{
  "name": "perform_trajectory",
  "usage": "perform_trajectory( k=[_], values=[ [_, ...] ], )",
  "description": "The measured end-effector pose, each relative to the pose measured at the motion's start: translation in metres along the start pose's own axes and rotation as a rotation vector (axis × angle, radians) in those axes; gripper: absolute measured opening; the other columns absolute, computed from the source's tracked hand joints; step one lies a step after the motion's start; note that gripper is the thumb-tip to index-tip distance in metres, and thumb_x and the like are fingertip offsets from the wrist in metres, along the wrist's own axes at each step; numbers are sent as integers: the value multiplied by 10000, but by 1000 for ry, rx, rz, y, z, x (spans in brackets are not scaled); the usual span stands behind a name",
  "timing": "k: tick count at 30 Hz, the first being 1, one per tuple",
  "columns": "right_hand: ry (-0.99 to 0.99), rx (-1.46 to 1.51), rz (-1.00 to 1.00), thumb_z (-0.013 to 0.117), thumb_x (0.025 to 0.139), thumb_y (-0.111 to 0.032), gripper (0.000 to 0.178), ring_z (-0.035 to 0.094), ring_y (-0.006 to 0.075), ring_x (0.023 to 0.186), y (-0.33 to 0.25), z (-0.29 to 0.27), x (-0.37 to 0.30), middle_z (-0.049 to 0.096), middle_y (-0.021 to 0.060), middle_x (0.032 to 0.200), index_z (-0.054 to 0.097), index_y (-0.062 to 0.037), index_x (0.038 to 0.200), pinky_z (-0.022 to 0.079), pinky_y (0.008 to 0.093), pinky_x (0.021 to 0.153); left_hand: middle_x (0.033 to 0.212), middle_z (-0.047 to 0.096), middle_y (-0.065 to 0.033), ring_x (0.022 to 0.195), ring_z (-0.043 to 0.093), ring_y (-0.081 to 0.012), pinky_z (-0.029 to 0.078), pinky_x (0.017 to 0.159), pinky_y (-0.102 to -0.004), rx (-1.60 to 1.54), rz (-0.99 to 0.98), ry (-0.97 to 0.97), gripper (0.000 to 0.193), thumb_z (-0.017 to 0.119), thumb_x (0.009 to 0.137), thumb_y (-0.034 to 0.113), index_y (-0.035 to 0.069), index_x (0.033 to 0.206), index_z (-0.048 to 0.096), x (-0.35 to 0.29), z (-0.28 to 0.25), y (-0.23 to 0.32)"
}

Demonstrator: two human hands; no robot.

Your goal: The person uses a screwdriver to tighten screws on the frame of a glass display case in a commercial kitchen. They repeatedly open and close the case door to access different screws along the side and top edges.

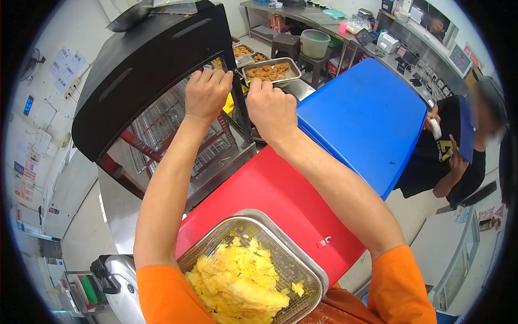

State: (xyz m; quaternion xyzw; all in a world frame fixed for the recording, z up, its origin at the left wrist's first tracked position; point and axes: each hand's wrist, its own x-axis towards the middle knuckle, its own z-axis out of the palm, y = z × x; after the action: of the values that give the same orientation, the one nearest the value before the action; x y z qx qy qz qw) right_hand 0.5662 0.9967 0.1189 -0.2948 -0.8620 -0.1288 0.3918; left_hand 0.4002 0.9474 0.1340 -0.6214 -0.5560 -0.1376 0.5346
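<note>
Above a red lid (270, 186), left hand (209, 96) and right hand (272, 112) curl narrowly, contents unclear, seemingly working beside a warming cabinet (145, 70), next needing steady coordination.

Fingertips of left hand (208, 96) and right hand (272, 110) hidden; metal tray (286, 238) cut by lower edge; co-worker's head (488, 105) blurred.

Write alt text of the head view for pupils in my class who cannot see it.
A bare left hand and right hand, both curled, are raised beside a black cabinet of wire racks. Nearer, a metal tray holds yellow food; another person is at right.
</note>
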Motion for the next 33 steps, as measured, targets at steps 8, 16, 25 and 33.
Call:
perform_trajectory(
  k=[8,16,25,33],
  values=[
    [-239,202,141,574,932,-171,182,700,341,679,5,-3,11,679,169,742,583,-13,842,558,449,600,743,593,15,748,579,-166,434,673,-307,13,-4,-41,97,669,786,177,125,858,708,-1,-2,0],
    [-294,333,228,610,937,-297,325,677,422,769,18,-5,21,675,245,792,602,26,904,532,513,696,751,597,13,751,580,-166,437,668,-305,9,-2,-44,108,666,786,172,123,870,714,0,-2,1],
    [-319,289,256,629,923,-279,285,689,391,775,14,-8,25,692,211,807,633,2,882,533,498,678,743,576,27,738,567,-146,441,682,-301,-14,78,-18,153,689,789,203,130,922,701,-4,0,-8],
    [-400,270,207,633,920,-262,270,691,379,779,8,-16,30,688,207,790,649,-1,855,540,483,699,743,576,26,735,565,-141,431,678,-300,-31,102,-19,169,697,789,206,131,941,695,-7,3,-12]
  ],
)
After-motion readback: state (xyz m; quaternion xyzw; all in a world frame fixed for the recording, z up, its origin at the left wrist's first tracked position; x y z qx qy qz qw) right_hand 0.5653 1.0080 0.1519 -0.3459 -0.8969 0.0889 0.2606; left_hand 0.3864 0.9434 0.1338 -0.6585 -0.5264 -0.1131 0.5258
